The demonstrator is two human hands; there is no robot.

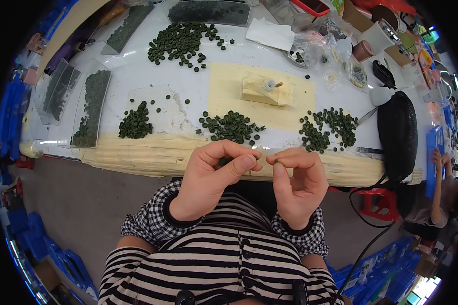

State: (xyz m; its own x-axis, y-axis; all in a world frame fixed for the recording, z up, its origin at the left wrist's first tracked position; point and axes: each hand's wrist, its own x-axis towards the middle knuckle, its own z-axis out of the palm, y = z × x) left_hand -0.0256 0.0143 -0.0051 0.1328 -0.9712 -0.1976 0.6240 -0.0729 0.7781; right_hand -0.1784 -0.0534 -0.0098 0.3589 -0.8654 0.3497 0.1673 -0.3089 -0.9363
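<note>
My left hand (211, 175) is curled just in front of the table edge, with its thumb pressed over a few small dark green discs (225, 161) held in the fingers. My right hand (297, 180) is beside it, pinching a single green disc (278, 162) between thumb and forefinger. The two hands almost touch. Right behind them on the white table (137, 71) lies a loose pile of the same green discs (231, 126), and another pile (328, 128) sits to the right.
More green discs lie in heaps at the left (135, 124) and far centre (180, 43). Clear plastic trays (91, 109) filled with discs stand along the left. A cream block with a small tool (267, 89) rests on a yellow sheet. A black pouch (398, 134) lies right. Another person (437, 198) sits far right.
</note>
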